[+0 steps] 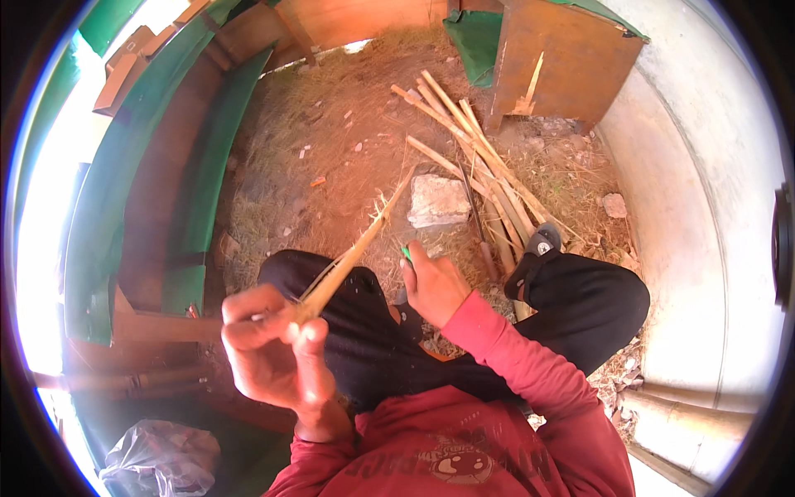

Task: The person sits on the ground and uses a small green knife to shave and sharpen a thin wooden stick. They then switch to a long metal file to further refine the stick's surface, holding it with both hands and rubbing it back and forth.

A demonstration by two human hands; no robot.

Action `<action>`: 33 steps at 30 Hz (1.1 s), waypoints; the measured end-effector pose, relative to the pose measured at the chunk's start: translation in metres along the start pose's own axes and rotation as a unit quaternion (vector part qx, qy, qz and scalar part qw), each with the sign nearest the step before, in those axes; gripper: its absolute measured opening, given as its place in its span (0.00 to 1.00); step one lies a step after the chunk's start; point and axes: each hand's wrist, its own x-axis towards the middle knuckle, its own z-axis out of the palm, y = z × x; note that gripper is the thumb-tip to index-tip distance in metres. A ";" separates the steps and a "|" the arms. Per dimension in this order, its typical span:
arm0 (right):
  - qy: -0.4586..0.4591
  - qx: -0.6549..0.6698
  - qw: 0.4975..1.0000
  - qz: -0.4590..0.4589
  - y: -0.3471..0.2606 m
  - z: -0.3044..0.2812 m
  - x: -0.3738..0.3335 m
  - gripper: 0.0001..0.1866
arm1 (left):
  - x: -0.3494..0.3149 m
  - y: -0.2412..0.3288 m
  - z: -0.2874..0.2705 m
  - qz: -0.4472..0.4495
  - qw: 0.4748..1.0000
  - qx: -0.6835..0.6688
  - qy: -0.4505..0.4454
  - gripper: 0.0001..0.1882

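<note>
My left hand pinches the near end of a pale, tapering piece of split bamboo between thumb and fingers. The piece slants up and away to a thin point, and curled shavings and loose fibres stick out along its side. My right hand is closed in front of my lap, apart from the bamboo. Out of its fist pokes the tip of a small green thing; the rest is hidden by the fingers, so its kind does not show.
Several long bamboo poles lie in a pile ahead on the right, by my sandalled foot. Beside them sit a pale stone block and a long dark blade-like tool. A green-covered bench runs along the left; a wooden panel stands far right.
</note>
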 end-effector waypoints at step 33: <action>-0.032 0.071 0.992 -0.100 -0.063 -0.024 -0.013 0.10 | 0.013 -0.017 -0.012 0.054 0.998 -0.008 0.040 0.18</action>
